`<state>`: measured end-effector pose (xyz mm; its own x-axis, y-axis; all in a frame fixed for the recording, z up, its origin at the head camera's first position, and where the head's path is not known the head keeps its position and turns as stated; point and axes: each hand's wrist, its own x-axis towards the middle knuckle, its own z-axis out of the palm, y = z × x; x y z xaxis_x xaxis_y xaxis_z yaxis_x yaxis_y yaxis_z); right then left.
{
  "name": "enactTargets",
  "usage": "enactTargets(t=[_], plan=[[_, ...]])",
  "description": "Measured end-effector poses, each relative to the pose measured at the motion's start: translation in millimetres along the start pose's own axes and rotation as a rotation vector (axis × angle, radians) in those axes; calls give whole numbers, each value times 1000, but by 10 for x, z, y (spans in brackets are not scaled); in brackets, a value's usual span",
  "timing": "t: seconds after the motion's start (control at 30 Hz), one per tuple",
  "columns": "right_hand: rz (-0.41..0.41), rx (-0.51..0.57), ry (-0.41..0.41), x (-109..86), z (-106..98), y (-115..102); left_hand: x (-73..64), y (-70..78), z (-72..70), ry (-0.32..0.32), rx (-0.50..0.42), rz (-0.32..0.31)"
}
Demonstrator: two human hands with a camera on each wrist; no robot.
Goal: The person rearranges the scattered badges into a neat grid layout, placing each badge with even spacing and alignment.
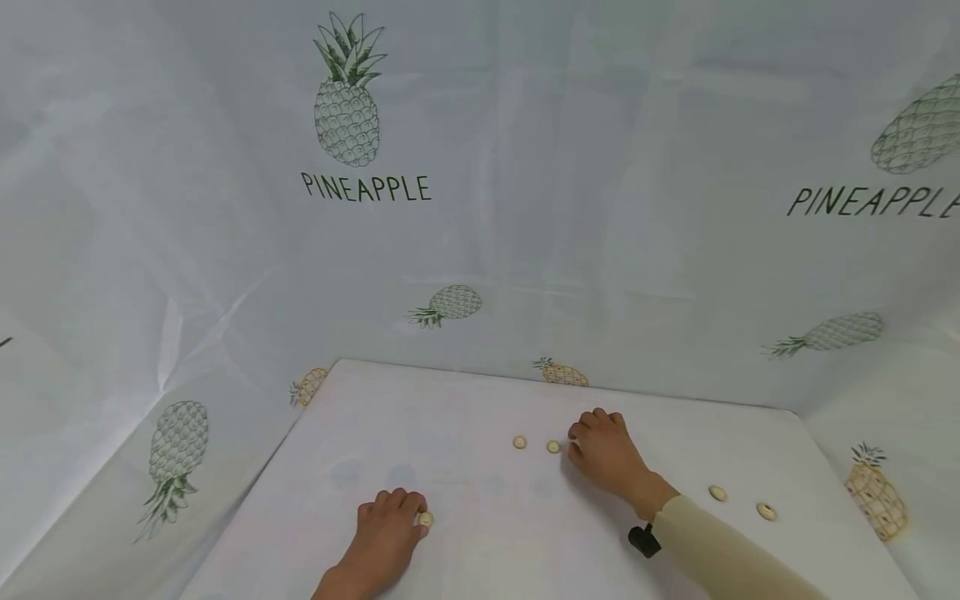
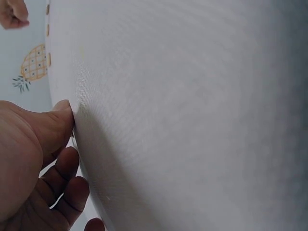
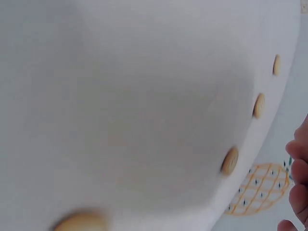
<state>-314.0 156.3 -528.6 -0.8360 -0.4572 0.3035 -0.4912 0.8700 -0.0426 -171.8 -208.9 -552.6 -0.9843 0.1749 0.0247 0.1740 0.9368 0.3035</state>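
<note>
My left hand (image 1: 386, 529) pinches a small round pale wooden disc (image 1: 425, 518) at the white tabletop; in the left wrist view the thumb (image 2: 55, 127) and fingertips nearly hide it. Further back, my right hand (image 1: 607, 450) hovers over the table with loosely curled fingers, and no disc shows in its fingertips (image 3: 299, 171). Just left of it lie a disc (image 1: 553, 447) and another (image 1: 519, 442). In the right wrist view, three discs form a row, the closest (image 3: 230, 161) near the fingers.
Two more discs, one (image 1: 717, 492) and another (image 1: 767, 511), lie right of my right forearm. A blurred disc (image 3: 82, 222) shows at the bottom of the right wrist view. White cloth (image 1: 562, 208) printed with pineapples hangs behind the table (image 1: 480, 567) and at its sides.
</note>
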Motion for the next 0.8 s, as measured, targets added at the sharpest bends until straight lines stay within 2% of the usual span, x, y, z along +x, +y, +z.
enactTargets(t=[0.13, 0.37, 0.8], plan=[[1, -4, 77, -185, -122, 127, 14, 29, -10, -9, -2, -24], [-11, -7, 197, -518, -308, 392, 18, 69, -54, -14, -8, -29], [28, -71, 205, -1118, -533, 842, 30, 24, -5, -5, 9, -34]])
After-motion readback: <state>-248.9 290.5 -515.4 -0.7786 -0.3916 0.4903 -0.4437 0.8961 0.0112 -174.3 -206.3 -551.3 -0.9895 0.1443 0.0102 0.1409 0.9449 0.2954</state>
